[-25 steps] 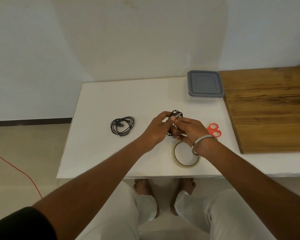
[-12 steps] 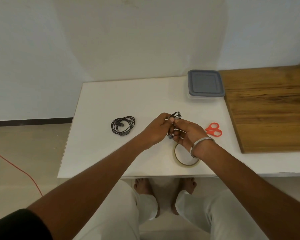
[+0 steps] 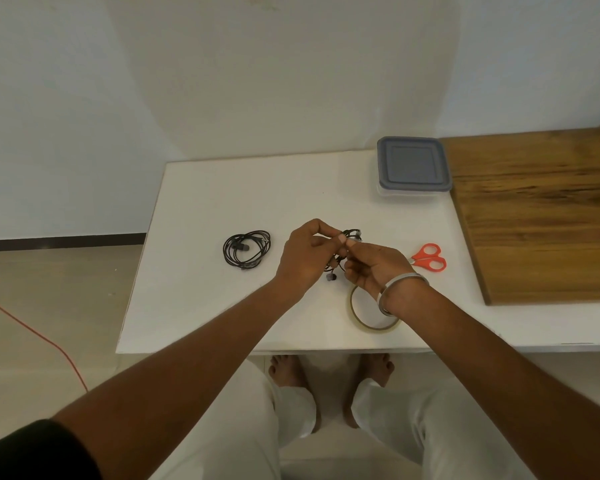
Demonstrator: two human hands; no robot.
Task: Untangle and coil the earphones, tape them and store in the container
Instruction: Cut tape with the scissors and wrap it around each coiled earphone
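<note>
A red cable (image 3: pixel 32 336) runs across the floor at the far left, clear of the white tabletop (image 3: pixel 201 299). On the tabletop's left part lies a coiled set of black earphones (image 3: pixel 246 250), loose and touched by nothing. Just right of it, the left hand (image 3: pixel 305 258) is raised over the middle of the tabletop, its thumb and fingers pinched narrow on a second, tangled set of black earphones (image 3: pixel 352 234). The right hand (image 3: pixel 371 268) meets it from the other side, fingertips closed on the same wires, so both hands hold the bundle between them; one earbud (image 3: pixel 331 277) dangles below the hands. A metal bangle (image 3: pixel 400 292) sits on the right wrist. Beneath that wrist a roll of clear tape (image 3: pixel 357 313) lies flat near the tabletop's front edge, partly hidden by the arm. Farther right, red-handled scissors (image 3: pixel 428 257) lie on the tabletop. At the back right stands the container (image 3: pixel 413 166), its grey lid on, just beside a wooden board (image 3: pixel 541 216) at the right
</note>
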